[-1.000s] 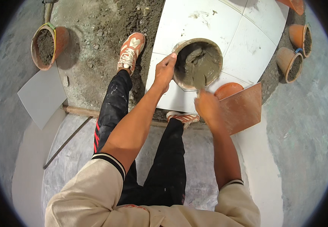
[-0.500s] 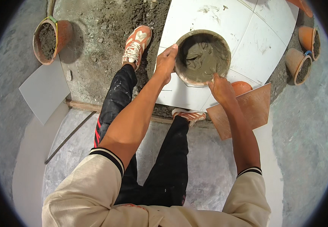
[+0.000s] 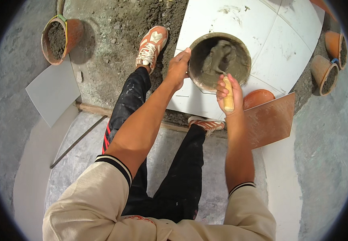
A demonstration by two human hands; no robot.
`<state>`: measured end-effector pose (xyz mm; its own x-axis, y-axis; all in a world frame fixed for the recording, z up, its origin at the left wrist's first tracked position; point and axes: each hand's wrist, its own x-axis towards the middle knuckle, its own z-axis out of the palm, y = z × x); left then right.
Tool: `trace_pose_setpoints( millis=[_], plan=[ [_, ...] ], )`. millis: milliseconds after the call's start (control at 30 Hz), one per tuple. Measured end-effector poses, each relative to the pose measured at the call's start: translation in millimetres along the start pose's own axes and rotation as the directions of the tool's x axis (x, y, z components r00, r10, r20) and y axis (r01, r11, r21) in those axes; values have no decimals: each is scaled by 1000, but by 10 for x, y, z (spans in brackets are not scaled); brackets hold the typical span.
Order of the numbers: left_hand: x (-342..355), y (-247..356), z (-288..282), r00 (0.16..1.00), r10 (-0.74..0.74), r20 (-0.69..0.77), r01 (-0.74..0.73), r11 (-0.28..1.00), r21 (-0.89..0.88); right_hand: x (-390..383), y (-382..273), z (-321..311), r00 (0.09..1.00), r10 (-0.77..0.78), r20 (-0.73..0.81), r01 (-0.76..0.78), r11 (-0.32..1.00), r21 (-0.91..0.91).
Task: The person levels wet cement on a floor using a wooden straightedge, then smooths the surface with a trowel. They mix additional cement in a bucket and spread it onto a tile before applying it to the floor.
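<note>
Red print (image 3: pixel 137 218) (unreadable) marks the shirt (image 3: pixel 89 197); right hand (image 3: pixel 236 95) grips a trowel (image 3: pixel 228 101).

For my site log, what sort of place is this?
Probably a room being built or renovated: white floor tiles lie beside rough bare ground, and the right hand holds a trowel in a bucket of mortar.

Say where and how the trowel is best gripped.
Probably the trowel's wooden handle, wrapped from the person's side: it is elongated and rounded, its butt points toward the body past the bucket's near rim, while the working end reaches into mortar.
</note>
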<state>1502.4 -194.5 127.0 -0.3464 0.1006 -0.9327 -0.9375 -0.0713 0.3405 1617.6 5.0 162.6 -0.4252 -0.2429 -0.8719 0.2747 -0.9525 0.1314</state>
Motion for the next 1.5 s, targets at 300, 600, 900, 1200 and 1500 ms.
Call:
trace_pose_setpoints(
  millis=[300,600,900,1200,1500],
  plan=[
    [-177,-11,77,1000,-10,-26,12,999,48,-1231,92,274,901,-203,-383,-202,584,-786],
    [-264,-49,280,1000,26,1,-26,999,44,-459,191,400,942,-334,-34,-258,-654,-711],
    [-207,29,361,997,49,57,-53,996,70,-230,-97,462,920,-391,18,-269,-665,-697],
    [-265,96,325,996,89,28,-91,993,81,-354,-400,592,903,-428,-38,-323,-619,-716],
    [-333,104,263,995,95,8,-95,992,77,-758,-239,950,926,-377,-7,-335,-814,-475]
  ],
)
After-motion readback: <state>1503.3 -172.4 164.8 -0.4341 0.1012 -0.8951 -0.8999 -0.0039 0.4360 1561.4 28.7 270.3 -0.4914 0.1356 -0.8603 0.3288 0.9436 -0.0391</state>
